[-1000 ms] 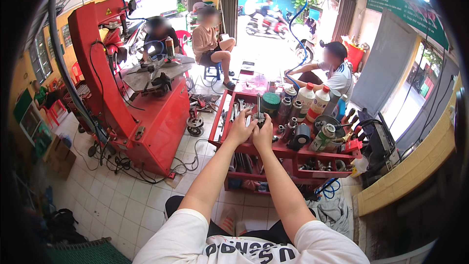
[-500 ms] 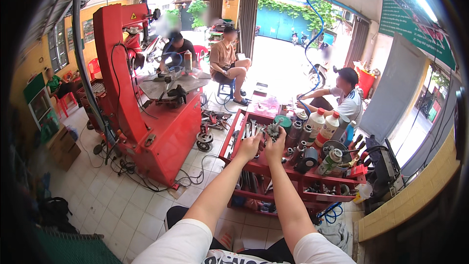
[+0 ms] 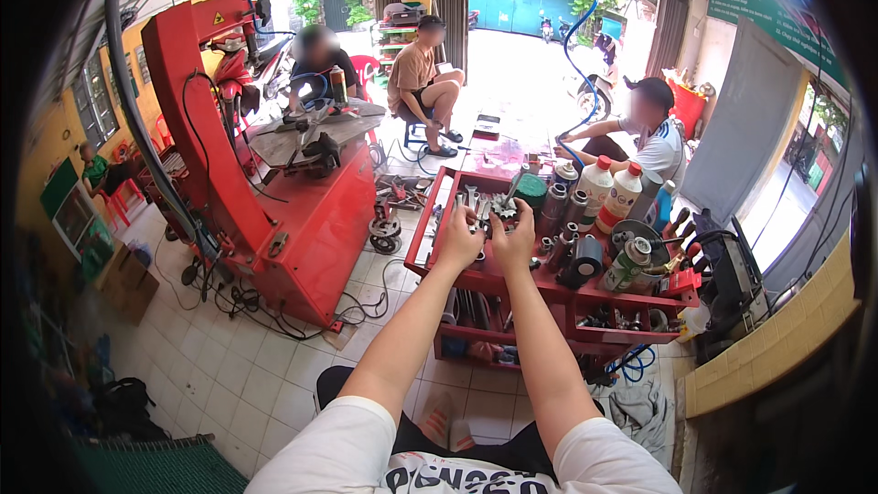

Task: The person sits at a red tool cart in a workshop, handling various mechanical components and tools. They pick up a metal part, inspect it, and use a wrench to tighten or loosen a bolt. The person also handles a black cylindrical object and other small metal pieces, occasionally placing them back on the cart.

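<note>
1. Where the left hand (image 3: 462, 240) and the right hand (image 3: 514, 236) are held side by side above the red cart (image 3: 483, 284), a small metal part (image 3: 504, 209) is raised in front of the body, over the left portion of the cart's top.
2. The metal part is grasped by the thumb and curled fingers of the right hand, and is partly covered by them.
3. Just above it, a slim rod (image 3: 518, 181) is seen, its long axis slanted, with the upper end pointed away from the body and slightly to the right. Whether the rod is joined to the part or is only seen behind it cannot be told.
4. The long axis of the part's own body cannot be read, since too little of it is shown.
5. The left hand is placed just beside the part, with its fingers bent; whether anything is gripped by it cannot be told.
6. Beyond the right hand, a green tub (image 3: 530, 188) is set on the cart, and to its right two white bottles (image 3: 610, 194) with red caps are stood upright.
7. Nearer the body, a black cylinder (image 3: 583, 261) and a green and white can (image 3: 627, 263) are placed to the right of the hands.
8. Farther left, a red machine (image 3: 306, 261) is stood on the tiled floor (image 3: 274, 375).
</note>
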`<state>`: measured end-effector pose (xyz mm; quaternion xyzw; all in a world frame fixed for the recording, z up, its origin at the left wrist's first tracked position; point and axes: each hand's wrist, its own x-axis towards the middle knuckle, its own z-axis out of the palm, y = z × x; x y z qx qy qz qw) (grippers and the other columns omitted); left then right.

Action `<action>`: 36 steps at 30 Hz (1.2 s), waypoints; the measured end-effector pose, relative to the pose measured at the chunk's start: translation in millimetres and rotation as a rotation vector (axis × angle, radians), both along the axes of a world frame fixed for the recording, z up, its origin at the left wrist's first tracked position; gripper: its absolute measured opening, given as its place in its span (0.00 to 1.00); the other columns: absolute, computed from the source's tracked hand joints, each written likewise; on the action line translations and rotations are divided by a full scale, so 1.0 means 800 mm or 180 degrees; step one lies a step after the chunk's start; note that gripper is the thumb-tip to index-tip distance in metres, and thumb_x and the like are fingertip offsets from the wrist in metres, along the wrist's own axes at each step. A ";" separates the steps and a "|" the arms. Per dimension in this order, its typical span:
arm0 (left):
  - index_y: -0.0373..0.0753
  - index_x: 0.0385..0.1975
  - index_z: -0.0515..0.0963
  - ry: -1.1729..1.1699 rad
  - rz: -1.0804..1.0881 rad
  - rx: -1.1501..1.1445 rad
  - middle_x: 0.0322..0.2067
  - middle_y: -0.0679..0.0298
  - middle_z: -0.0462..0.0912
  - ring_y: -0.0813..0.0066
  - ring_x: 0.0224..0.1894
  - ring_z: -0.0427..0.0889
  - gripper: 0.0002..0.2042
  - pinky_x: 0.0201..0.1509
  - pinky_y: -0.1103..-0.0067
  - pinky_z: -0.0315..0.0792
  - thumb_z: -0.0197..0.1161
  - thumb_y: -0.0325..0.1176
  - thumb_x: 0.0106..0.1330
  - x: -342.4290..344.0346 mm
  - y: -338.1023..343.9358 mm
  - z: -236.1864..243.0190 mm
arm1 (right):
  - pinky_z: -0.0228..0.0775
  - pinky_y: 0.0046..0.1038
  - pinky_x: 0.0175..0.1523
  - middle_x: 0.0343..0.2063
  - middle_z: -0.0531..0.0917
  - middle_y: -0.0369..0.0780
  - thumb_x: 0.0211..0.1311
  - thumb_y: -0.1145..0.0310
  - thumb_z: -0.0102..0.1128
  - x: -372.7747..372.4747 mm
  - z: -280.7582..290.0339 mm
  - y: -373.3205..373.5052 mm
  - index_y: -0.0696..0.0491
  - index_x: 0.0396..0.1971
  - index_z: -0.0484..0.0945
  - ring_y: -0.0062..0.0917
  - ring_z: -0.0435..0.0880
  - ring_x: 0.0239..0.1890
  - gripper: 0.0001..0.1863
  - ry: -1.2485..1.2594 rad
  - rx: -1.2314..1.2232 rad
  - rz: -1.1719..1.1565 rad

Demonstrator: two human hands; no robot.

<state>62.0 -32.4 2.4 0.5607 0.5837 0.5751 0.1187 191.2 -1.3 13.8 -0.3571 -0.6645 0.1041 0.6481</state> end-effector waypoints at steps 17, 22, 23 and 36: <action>0.30 0.52 0.80 0.0323 -0.0602 -0.0177 0.58 0.42 0.81 0.51 0.62 0.79 0.22 0.65 0.64 0.72 0.70 0.36 0.61 -0.013 -0.003 0.003 | 0.77 0.39 0.53 0.43 0.84 0.48 0.52 0.57 0.81 -0.002 0.004 -0.003 0.59 0.49 0.80 0.41 0.85 0.46 0.30 0.0044 -0.0355 0.0293; 0.31 0.47 0.82 0.0169 -0.0822 -0.0287 0.46 0.44 0.87 0.52 0.52 0.86 0.18 0.55 0.65 0.77 0.71 0.35 0.60 -0.008 -0.013 0.012 | 0.79 0.35 0.49 0.40 0.86 0.45 0.48 0.56 0.84 -0.001 0.008 -0.008 0.60 0.45 0.81 0.34 0.87 0.42 0.30 0.0023 -0.0444 0.0028; 0.32 0.46 0.83 0.0086 -0.0888 -0.0360 0.43 0.45 0.88 0.52 0.50 0.87 0.18 0.53 0.65 0.78 0.72 0.35 0.60 -0.010 -0.012 0.010 | 0.79 0.35 0.48 0.39 0.86 0.45 0.47 0.55 0.84 -0.003 0.010 -0.009 0.59 0.44 0.81 0.34 0.87 0.41 0.30 0.0008 -0.0423 -0.0020; 0.34 0.40 0.86 0.0180 -0.0258 -0.0367 0.37 0.46 0.89 0.49 0.44 0.89 0.13 0.48 0.63 0.80 0.73 0.35 0.59 -0.006 -0.022 0.013 | 0.77 0.37 0.48 0.40 0.82 0.44 0.42 0.53 0.87 -0.004 0.009 -0.010 0.57 0.44 0.80 0.37 0.83 0.43 0.34 -0.0271 -0.0401 -0.0022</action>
